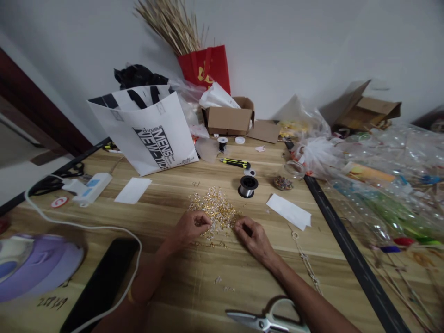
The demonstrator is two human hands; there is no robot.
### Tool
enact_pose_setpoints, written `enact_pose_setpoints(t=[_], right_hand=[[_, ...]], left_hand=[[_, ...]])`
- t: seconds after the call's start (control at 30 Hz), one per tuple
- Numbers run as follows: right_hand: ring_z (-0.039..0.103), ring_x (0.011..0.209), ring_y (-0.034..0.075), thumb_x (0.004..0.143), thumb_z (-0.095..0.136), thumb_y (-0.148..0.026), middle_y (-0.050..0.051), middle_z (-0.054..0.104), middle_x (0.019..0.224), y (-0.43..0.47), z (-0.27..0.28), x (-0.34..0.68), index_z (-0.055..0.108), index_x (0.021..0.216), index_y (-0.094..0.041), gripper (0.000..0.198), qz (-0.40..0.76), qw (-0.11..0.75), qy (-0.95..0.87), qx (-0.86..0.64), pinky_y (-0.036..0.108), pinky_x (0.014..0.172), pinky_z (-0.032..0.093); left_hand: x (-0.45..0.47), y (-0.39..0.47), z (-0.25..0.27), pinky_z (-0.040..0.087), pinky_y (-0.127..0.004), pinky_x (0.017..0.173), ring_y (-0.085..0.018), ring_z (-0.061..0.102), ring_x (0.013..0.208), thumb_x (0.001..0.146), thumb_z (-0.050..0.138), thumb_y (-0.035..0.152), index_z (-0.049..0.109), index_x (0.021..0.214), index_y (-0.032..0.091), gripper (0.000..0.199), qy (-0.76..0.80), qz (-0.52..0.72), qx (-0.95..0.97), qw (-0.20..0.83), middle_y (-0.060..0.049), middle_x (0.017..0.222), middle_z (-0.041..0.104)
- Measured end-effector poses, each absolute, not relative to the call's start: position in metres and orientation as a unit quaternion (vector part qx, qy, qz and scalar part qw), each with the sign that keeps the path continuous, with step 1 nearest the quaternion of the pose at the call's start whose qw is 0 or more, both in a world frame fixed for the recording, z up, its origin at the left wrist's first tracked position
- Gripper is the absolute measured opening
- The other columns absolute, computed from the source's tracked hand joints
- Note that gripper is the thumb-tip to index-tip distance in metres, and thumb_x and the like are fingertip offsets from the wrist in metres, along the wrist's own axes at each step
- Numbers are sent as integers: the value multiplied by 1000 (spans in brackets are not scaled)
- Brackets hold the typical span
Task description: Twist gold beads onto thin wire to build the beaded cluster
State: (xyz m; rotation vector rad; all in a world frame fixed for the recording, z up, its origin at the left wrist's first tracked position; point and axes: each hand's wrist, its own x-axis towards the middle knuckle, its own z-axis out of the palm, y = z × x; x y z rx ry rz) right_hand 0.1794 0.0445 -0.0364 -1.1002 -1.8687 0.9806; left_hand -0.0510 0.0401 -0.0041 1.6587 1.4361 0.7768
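Observation:
A heap of small gold and clear beads (pixel 217 206) lies on the wooden table (pixel 187 277). At the heap's near left edge is my left hand (pixel 194 225), thumb and fingers pinched together. My right hand (pixel 252 236) is at its near right edge, also closed in a pinch. Anything between the fingertips of either hand is too small to make out. A thin gold strand (pixel 211 244) lies just in front of the heap, between the hands. Closer to me are a few small clear pieces (pixel 228 288). Beside my right forearm lies a beaded string (pixel 308 266).
Scissors (pixel 263 320) lie at the front. Behind the heap stand a wire spool (pixel 247 187), a yellow-black cutter (pixel 236 163) and a bead jar (pixel 285 180). A white cable (pixel 104 228) crosses the left, near a black phone-like slab (pixel 104 282). Plastic-wrapped items (pixel 374 199) crowd the right.

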Motion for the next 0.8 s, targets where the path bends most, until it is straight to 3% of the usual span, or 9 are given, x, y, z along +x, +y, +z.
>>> enact_pose_setpoints(t=[0.33,0.6,0.8], right_hand=[[47,59,12,83,50,-26,0,52,64,45,-40,180,54,74,-16,14,391,369,-724,-433,22,56,36],[46,58,12,84,49,-27,-1,51,63,45,-37,179,54,73,-17,16,392,367,-723,-434,22,55,36],[45,58,12,83,49,-27,0,50,63,45,-36,178,54,73,-16,16,395,364,-721,-438,22,54,36]], left_hand=[[-54,45,-16,44,-21,59,-12,58,61,66,64,22,62,68,14,9,534,358,611,461,-1,64,64],[-54,46,-20,46,-24,65,-15,62,70,68,64,23,69,85,14,20,538,357,615,452,-3,75,69],[-53,45,-13,46,-25,69,-17,63,74,68,62,24,71,75,15,14,544,340,630,438,-4,77,71]])
